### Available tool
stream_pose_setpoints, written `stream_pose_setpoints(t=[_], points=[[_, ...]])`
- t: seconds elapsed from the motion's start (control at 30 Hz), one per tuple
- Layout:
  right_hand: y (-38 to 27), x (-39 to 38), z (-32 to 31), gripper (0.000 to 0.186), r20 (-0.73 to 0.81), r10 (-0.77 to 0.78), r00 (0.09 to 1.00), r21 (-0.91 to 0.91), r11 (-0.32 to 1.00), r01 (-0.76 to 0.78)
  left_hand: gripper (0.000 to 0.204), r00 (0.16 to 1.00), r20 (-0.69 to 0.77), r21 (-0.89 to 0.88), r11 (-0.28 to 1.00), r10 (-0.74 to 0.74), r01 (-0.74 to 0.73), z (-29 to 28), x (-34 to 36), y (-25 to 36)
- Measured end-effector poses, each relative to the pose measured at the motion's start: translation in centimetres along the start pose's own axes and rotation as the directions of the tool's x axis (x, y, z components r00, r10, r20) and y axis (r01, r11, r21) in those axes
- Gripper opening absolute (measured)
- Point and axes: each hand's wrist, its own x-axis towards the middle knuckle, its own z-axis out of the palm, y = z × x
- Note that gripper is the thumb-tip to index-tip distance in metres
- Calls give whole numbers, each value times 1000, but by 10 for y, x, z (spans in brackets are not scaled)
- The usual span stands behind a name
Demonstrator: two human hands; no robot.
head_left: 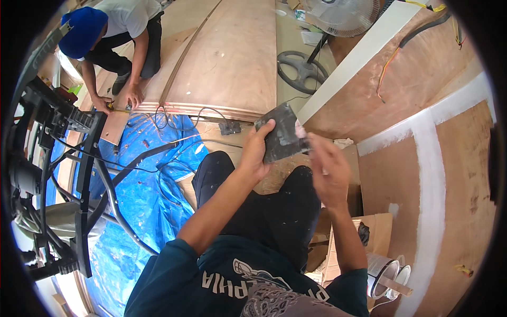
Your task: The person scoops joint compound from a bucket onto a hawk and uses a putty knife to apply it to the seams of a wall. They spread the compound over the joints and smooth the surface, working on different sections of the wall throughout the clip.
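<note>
There it was: the left hand (255, 155), thumb on top, other fingers tucked underneath, pinching a flat, smeared black plate (277, 138) out in front of the dark-trousered knees (214, 170)! The right hand (331, 171), blurred, bent its fingers by the plate's right edge, near a pale, pasty lump (300, 130); what they pinched, I couldn't tell.

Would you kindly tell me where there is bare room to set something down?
Broad bare patch: the plywood stack beyond the dark plate, between the long strip and the fan's round base. Crowded: the left, where black framework crosses the blue tarp, and the lower right, around the cans beside cardboard.
</note>
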Motion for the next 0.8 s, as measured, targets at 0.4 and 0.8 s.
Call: stream_pose_setpoints(t=[0.4,0.8], points=[[28,17,-40,40,295,-301,907,-229,899,374,25,973,214,492,852,80,-179,27,-20,41],[29,19,-57,37,277,-274,921,-203,920,334,24,926,311,707,599,214,-376,35,-22,32]])
